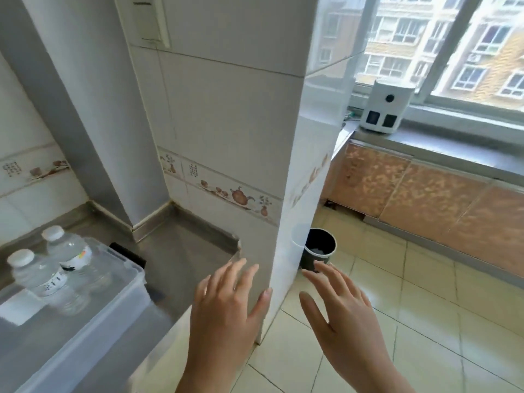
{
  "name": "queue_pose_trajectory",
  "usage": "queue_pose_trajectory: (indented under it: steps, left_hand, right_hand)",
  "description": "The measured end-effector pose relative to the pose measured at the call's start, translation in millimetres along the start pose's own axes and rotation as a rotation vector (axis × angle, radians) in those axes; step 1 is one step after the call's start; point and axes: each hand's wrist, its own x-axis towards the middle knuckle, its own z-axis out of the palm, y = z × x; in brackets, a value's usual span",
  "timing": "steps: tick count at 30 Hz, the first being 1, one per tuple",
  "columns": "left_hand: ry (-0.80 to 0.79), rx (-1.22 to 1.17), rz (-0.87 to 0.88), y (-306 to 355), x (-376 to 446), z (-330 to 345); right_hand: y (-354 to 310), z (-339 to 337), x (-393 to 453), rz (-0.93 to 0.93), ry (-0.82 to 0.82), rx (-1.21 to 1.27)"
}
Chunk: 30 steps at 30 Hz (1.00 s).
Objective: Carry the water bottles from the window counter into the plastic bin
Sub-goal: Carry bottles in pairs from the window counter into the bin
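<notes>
Both hands empty. Left hand and right hand are held out in front at about the same height, fingers straight and spread, palms down, gripping nothing; a tiled pillar stands between the viewer and the window side, its corner edge just behind the gap between the hands. Two water bottles stand in the clear plastic bin at lower left, on a grey counter. Both are upright, long axis vertical, white caps up, labels facing roughly toward the camera; they stand close together, and I cannot tell if they touch. The window counter runs along the right under the window, well apart from the bin; the only thing seen on it is a white appliance, and no bottle shows on the visible stretch. A dark waste bin sits on the floor tiles just past the pillar. Judged step: between loads, heading back to the window counter. To do it well: go round the pillar, steer clear of the waste bin, check the hidden part of the counter for bottles, grasp each around the mid-body, keep it cap-up, and set it upright in free space beside the two already placed.
</notes>
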Motion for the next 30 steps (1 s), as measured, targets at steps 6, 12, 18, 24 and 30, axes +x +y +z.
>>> queue_pose_trajectory:
  steps: [6,12,18,24,30]
  left_hand:
    - [-0.058,-0.054,0.14,78,22,39]
    - [-0.096,-0.087,0.249,178,32,84]
    - [-0.137,-0.123,0.353,282,37,129]
    - [-0.194,-0.166,0.505,373,49,171]
    - [-0.247,-0.201,0.644,450,86,223]
  right_hand:
    - [76,-33,-11,0.141,0.075,-0.015]
    - [169,-71,-36,0.28,0.124,-0.04]
    - [266,-119,-63,0.389,0.159,-0.069]
    - [351,-159,-83,0.528,0.225,-0.103]
    - [426,-177,-81,0.663,0.264,-0.139]
